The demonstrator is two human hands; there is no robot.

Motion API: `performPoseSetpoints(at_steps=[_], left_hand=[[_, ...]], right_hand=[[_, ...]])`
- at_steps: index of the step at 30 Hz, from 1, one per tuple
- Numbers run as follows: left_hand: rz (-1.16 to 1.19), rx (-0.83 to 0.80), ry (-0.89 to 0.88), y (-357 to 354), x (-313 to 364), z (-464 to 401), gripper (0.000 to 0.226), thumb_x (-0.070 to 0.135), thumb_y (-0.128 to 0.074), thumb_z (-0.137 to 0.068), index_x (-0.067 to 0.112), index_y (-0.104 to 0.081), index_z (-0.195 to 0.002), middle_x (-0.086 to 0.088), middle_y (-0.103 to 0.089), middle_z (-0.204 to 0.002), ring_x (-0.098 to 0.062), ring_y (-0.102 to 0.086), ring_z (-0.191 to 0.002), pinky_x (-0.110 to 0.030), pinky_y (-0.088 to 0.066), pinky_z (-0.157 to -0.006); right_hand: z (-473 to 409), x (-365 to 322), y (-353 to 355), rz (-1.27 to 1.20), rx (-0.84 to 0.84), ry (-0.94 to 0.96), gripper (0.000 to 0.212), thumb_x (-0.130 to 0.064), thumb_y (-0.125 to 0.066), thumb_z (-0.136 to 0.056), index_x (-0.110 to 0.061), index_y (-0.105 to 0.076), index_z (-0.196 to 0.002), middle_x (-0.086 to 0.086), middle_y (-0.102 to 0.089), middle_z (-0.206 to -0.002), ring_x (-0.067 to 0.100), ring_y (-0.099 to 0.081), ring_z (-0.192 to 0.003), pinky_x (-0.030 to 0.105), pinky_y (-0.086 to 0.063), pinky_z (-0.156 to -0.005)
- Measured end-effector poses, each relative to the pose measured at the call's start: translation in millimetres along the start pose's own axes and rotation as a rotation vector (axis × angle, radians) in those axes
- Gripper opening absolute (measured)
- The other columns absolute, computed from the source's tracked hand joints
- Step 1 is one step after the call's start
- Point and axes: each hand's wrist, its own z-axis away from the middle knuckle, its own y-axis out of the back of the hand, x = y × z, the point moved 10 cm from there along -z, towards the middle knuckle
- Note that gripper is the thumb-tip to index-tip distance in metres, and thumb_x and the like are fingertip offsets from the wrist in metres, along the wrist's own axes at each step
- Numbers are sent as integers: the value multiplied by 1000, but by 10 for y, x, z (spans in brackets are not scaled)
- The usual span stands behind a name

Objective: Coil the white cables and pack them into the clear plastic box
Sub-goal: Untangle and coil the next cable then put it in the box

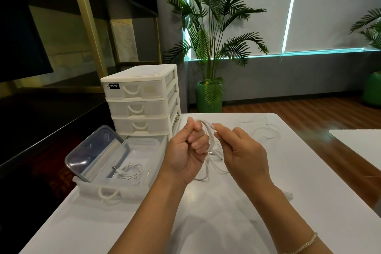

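White cable held above table by both hands.

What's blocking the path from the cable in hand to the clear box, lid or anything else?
Nothing visible. Both hands, left hand and right hand, hold the white cable above the table. The clear plastic box lies to their left, open, its lid leaning at its far-left side. One coiled cable already lies inside.

Above the white worktop, the left hand grips loops of a white cable in curled fingers, and the right hand pinches the same cable near its top. To the left, a coiled cable lies in the clear box, whose lid leans beside it, before a white drawer unit.
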Motion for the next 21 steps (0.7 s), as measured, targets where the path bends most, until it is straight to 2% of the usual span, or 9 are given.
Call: performPoseSetpoints(at_steps=[4, 10, 16, 21], left_hand=[[209, 30, 3, 19, -14, -3, 44, 29, -37, -91, 5, -64, -65, 3, -38, -45, -5, -39, -37, -12, -36, -37], [290, 75, 5, 80, -35, 3, 61, 34, -27, -99, -1, -72, -77, 1, -42, -50, -8, -40, -41, -15, -38, -42], [273, 151, -39, 136, 23, 22, 46, 29, -26, -101, -4, -56, -109, -1, -47, -54, -10, -45, -44, -16, -43, -47], [195, 185, -51, 182, 58, 20, 40, 23, -30, -101, -5, -50, -122, -6, -54, -61, -11, -54, -51, -19, -52, -55]], right_hand=[[14, 4, -65, 16, -48, -5, 33, -29, -42, -89, -15, -68, -105, 2, -50, -54, 18, -44, -37, 28, -41, -27], [37, 13, -141, 60, -108, -4, 24, -20, -57, -82, -15, -69, -101, 1, -51, -53, 16, -44, -36, 25, -42, -27], [26, 37, -146, 66, -115, -22, 20, -23, -58, -80, -15, -71, -93, 0, -50, -51, 15, -43, -36, 24, -40, -27], [34, -9, -147, 71, -131, -15, 14, -23, -61, -76, -15, -71, -82, -2, -49, -49, 13, -42, -35, 20, -36, -28]])
